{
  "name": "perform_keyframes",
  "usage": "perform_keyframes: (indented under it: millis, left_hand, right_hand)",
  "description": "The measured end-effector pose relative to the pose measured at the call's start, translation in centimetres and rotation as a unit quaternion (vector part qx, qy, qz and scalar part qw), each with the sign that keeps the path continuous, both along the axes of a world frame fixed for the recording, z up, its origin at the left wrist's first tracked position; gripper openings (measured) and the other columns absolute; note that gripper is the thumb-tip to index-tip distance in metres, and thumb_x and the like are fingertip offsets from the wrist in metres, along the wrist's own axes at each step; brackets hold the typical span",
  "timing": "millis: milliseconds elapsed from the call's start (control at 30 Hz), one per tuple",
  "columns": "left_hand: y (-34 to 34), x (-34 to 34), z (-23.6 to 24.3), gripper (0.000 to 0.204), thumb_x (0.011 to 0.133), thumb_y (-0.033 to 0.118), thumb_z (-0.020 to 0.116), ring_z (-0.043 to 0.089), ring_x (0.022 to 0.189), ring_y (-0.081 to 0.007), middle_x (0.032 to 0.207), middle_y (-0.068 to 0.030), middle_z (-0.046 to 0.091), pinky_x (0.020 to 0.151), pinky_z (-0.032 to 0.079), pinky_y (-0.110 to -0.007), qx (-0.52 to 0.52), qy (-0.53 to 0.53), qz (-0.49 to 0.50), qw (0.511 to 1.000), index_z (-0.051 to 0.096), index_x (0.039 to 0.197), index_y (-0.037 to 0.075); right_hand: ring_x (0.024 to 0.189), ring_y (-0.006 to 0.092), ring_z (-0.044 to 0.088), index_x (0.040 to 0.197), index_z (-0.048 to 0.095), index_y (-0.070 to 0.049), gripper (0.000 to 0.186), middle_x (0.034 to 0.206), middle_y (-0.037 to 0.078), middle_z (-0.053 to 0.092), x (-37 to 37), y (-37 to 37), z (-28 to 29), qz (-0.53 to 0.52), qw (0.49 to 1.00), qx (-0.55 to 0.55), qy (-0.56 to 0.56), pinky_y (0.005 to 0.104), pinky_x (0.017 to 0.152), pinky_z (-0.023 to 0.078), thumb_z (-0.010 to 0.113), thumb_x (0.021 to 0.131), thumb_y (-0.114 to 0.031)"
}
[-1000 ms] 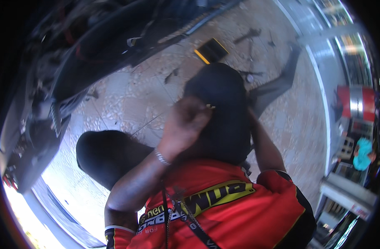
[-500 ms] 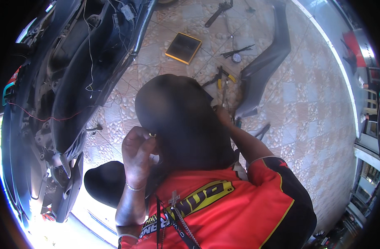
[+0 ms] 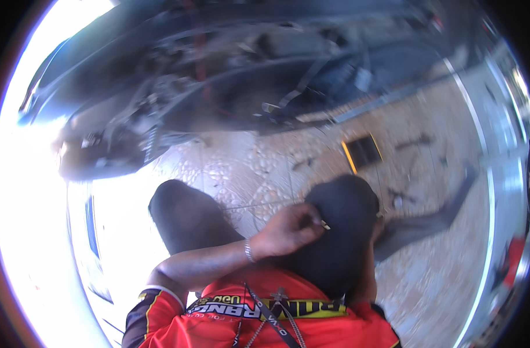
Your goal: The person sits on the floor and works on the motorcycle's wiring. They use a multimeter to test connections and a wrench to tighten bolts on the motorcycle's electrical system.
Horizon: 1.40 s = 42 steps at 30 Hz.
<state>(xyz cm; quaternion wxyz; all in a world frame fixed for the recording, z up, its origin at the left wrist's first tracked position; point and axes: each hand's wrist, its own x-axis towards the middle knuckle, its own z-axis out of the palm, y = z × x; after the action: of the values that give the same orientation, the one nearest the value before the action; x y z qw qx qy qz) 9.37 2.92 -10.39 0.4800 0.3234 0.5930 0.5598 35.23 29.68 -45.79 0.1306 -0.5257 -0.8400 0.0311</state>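
I am squatting over a tiled floor [image 3: 276, 174], with dark-clothed knees below me. My left hand [image 3: 294, 227] is closed in a pinch on a small gold-coloured metal piece [image 3: 325, 225] above my right knee [image 3: 343, 203]; the piece is too small to make out. My right hand [image 3: 375, 227] is mostly hidden beside that knee, so what it holds cannot be seen. A yellow-edged dark tray [image 3: 362, 152] lies beyond the knees, with blurred tools [image 3: 401, 197] to the right of it.
A dark vehicle body [image 3: 230, 87] with stripped panels and loose wires stretches across the top. A long loose panel [image 3: 433, 217] lies on the floor at right, near a glass-fronted edge [image 3: 491, 174]. Bright light floods the left side.
My view has swung round, bringing the vehicle body from the left to across the top. My left hand stays pinched on the small piece.
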Motion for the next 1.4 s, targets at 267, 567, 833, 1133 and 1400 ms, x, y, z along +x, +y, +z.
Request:
perform_keyframes:
  millis: [267, 567, 833, 1133, 1400]
  left_hand:
    - [-0.3, -0.9, -0.1, 0.021, 0.088, 0.02, 0.07, 0.066, 0.086, -0.0194, 0.09, -0.0097, 0.068, 0.079, 0.052, -0.034, -0.018, 0.044, 0.001, 0.999, 0.065, 0.098, 0.003]
    - [-0.9, -0.3, -0.1, 0.025, 0.084, 0.023, 0.07, 0.069, 0.089, -0.0279, 0.092, -0.0146, 0.069, 0.081, 0.054, -0.039, 0.023, 0.047, 0.013, 0.999, 0.065, 0.098, 0.002]
    - [-2.1, -2.0, 0.8, 0.026, 0.083, 0.024, 0.069, 0.069, 0.088, -0.0333, 0.091, -0.0185, 0.069, 0.08, 0.054, -0.041, 0.02, 0.046, 0.028, 0.998, 0.066, 0.095, 0.001]
    - [-0.9, -1.4, 0.3, 0.028, 0.082, 0.025, 0.07, 0.069, 0.089, -0.0352, 0.092, -0.0198, 0.069, 0.081, 0.054, -0.043, 0.049, 0.035, 0.018, 0.998, 0.067, 0.094, 0.001]
    - [-1.0, -0.9, 0.4, 0.03, 0.082, 0.027, 0.071, 0.069, 0.089, -0.0366, 0.092, -0.0202, 0.07, 0.081, 0.054, -0.043, 0.044, 0.035, 0.009, 0.998, 0.067, 0.094, 0.0]
  right_hand:
    - [0.088, 0.0355, 0.065, 0.123, 0.061, -0.003, 0.034, 0.104, 0.02, 0.068, -19.3, 1.4, 38.3, 0.266, 0.933, -0.191, 0.15, 0.0413, 0.082, 0.051, 0.046, 0.107, -0.028]
    - [0.097, 0.0462, 0.065, 0.112, 0.063, 0.0, 0.026, 0.102, 0.028, 0.068, -46.2, -11.7, 50.8, 0.552, 0.827, 0.08, 0.074, 0.0531, 0.085, 0.052, 0.047, 0.101, -0.017]
    - [0.098, 0.0427, 0.068, 0.104, 0.067, 0.003, 0.023, 0.105, 0.026, 0.07, -48.9, -15.5, 50.3, 0.505, 0.849, 0.154, -0.04, 0.0497, 0.087, 0.055, 0.05, 0.092, -0.006]
    - [0.103, 0.0388, 0.067, 0.096, 0.073, 0.002, 0.019, 0.104, 0.024, 0.07, -50.8, -18.9, 51.3, 0.469, 0.846, 0.176, -0.184, 0.045, 0.088, 0.055, 0.058, 0.086, -0.003]
    - [0.098, 0.0376, 0.069, 0.093, 0.074, 0.003, 0.017, 0.101, 0.024, 0.071, -51.7, -19.4, 54.3, 0.509, 0.759, 0.223, -0.34, 0.0426, 0.086, 0.056, 0.06, 0.083, -0.001]
